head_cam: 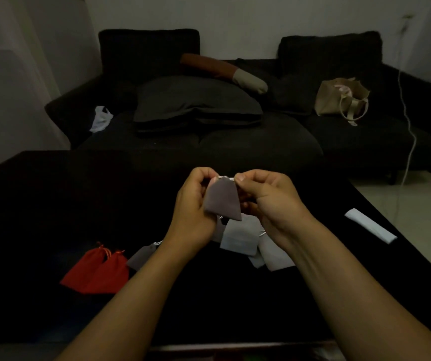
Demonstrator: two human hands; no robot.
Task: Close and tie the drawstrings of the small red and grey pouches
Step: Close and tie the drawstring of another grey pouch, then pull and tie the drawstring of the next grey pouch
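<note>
A small grey pouch (223, 200) hangs in the air above the black table (53, 204), its top gathered narrow. My left hand (196, 204) pinches its white drawstring (226, 177) on the left side, and my right hand (266, 201) pinches the string on the right. Two red pouches (97, 269) lie side by side at the left of the table, their tops drawn in. One grey pouch (141, 256) lies next to them, partly behind my left forearm. Several light grey pouches (243, 238) lie in a loose heap under my hands.
A folded white cloth (370, 225) lies near the table's right edge. Behind the table stands a dark sofa (209, 142) with a grey cushion (196, 102), a beige tote bag (342, 100) and a white plastic bag (102, 118). A white cable (409, 131) hangs at the right.
</note>
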